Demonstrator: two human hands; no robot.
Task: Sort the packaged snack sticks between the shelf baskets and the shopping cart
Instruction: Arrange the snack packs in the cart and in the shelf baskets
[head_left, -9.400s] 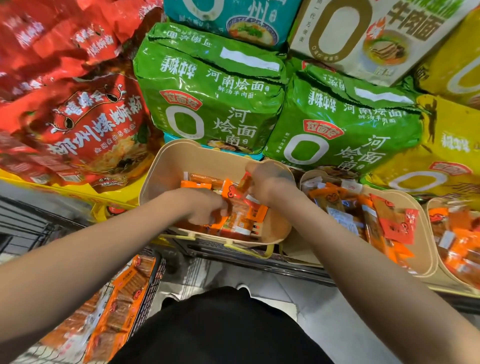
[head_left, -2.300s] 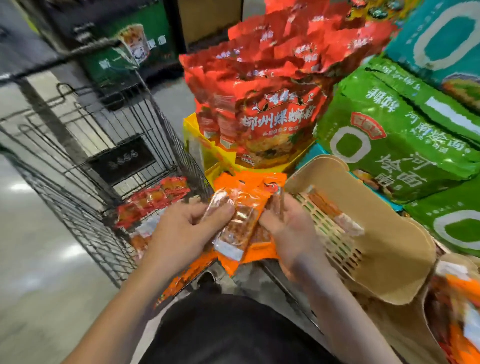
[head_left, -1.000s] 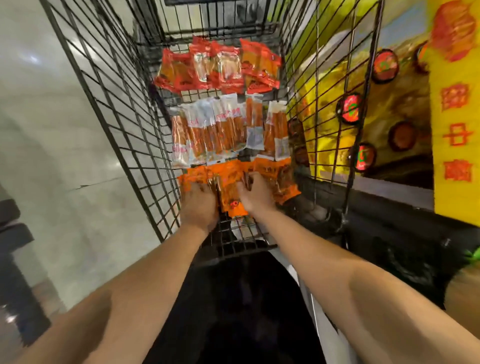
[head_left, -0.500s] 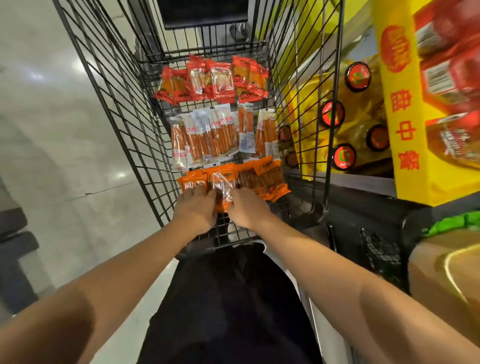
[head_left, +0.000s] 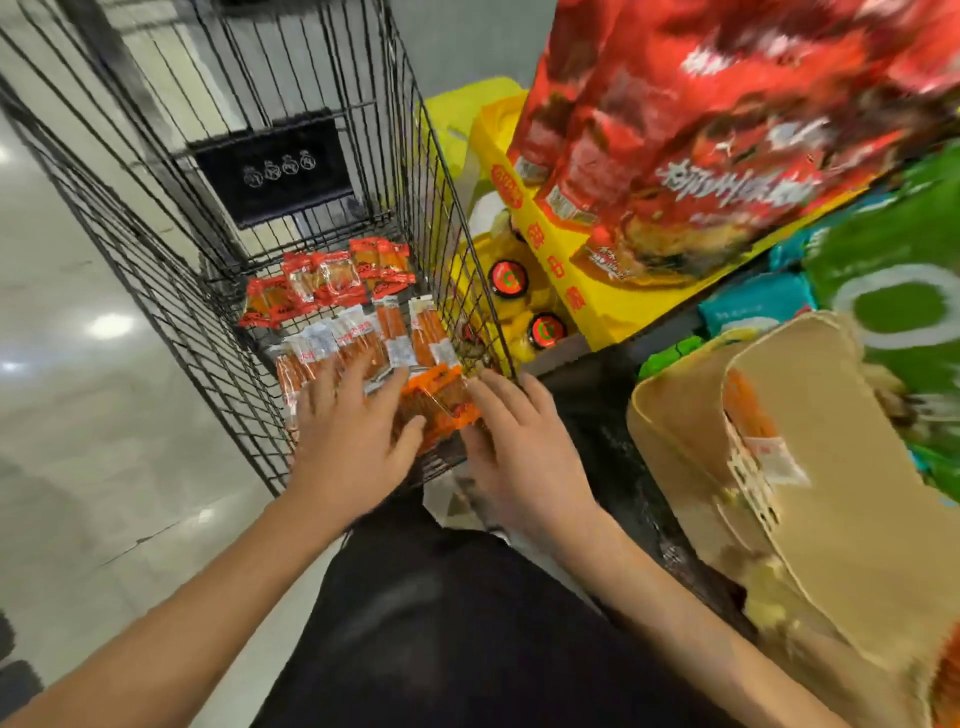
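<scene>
The black wire shopping cart (head_left: 171, 270) holds three rows of snack sticks: red packs (head_left: 332, 280) at the far end, clear-wrapped orange sticks (head_left: 358, 338) in the middle, and orange packs (head_left: 436, 400) nearest me. My left hand (head_left: 353, 436) hovers over the near rows with fingers spread and straight, holding nothing. Beside it, my right hand (head_left: 519, 447) is open at the cart's near right corner, next to the orange packs. A beige shelf basket (head_left: 831, 519) at the right holds a few orange sticks.
Red noodle bags (head_left: 701, 130) sit on a yellow box (head_left: 561, 270) above bottles with red caps (head_left: 506, 278). Green noodle bags (head_left: 904, 291) lie behind the baskets. Pale tiled floor (head_left: 78, 415) stretches to the left of the cart.
Both hands have let go of the orange packs, which now lie in the cart's near row, and have lifted back with fingers spread. My view has swung right toward the shelf baskets.
</scene>
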